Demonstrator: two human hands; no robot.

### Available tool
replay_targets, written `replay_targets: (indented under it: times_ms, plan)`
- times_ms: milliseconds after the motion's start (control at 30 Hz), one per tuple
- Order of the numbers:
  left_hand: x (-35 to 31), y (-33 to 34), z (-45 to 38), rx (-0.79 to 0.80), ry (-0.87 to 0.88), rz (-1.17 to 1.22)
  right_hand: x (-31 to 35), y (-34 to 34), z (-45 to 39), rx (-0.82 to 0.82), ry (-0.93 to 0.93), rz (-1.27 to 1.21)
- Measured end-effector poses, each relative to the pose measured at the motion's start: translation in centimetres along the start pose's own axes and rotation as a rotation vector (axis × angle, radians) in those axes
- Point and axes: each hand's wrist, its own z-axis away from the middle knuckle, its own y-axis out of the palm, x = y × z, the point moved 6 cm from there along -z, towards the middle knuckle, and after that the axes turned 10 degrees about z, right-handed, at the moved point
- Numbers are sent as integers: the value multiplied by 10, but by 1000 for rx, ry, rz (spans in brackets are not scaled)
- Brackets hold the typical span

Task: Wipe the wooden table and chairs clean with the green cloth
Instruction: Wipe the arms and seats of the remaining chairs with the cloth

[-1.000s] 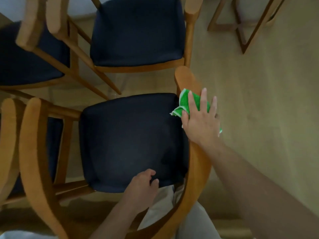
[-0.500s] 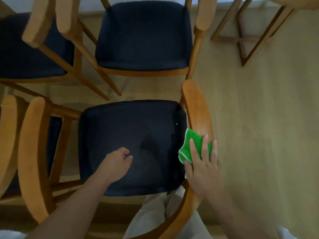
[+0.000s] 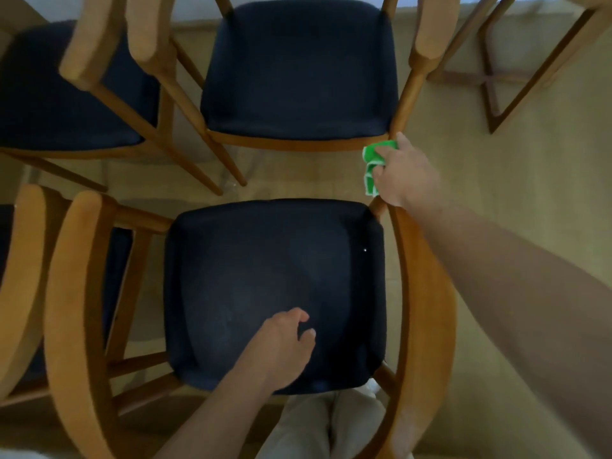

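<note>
Below me stands a wooden chair with a curved armrest rail (image 3: pixel 427 293) and a dark blue seat (image 3: pixel 271 286). My right hand (image 3: pixel 402 175) grips the green cloth (image 3: pixel 372 160) at the far tip of the right armrest, the cloth bunched under the fingers. My left hand (image 3: pixel 284 346) hovers over or rests on the near part of the seat, fingers loosely curled and holding nothing.
A second chair (image 3: pixel 298 67) with a dark seat faces this one, its front corner close to the cloth. More chairs (image 3: pixel 66 87) crowd the left side. Wooden table legs (image 3: pixel 516 71) cross at the upper right on a pale wood floor (image 3: pixel 530 193).
My right hand slid the cloth back along the armrest toward me, then forward again to its far tip. My left hand shifted over the seat, first left, then back to the right.
</note>
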Motion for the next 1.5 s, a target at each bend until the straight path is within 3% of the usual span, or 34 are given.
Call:
replay_targets:
  times_ms: [100,200,333,400,500,567,767,833,933,1000,1067,1133,1200,1333,1433,1500]
  plan:
    - [24,-2,9,4,-54,-7,11,3,40,-118,-83,218]
    - [43,-5,10,16,-111,8,16,26,105,-98,-184,348]
    - [55,0,3,35,-147,32,48,63,170,-85,-117,42]
    - [59,6,-4,48,-150,41,70,93,180,-39,57,-215]
    - [67,13,-13,58,-165,47,63,148,178,-8,689,-708]
    - [73,13,-18,44,-151,56,53,178,173,-96,958,-865]
    - [89,7,-49,-12,-119,122,55,235,115,-46,1057,-579]
    - [96,4,-62,-20,-123,137,55,234,90,-124,1031,-491]
    - [106,-5,-79,-56,-126,161,53,221,45,-247,850,-356]
    - [113,-12,-86,-87,-128,184,65,208,19,-285,647,-213]
    - [117,-15,-90,-83,-153,186,100,201,-1,-274,307,-124]
    - [119,-15,-90,-77,-166,192,142,200,-9,-179,54,-274]
    - [122,-16,-82,-83,-179,199,171,194,-1,-59,32,-587]
    - [140,-26,-52,-125,-280,304,180,179,69,124,352,-1241]
    - [141,-34,-23,-262,-387,599,154,168,142,322,632,-1653]
    - [120,-27,1,-230,-491,873,140,151,185,494,673,-1767]
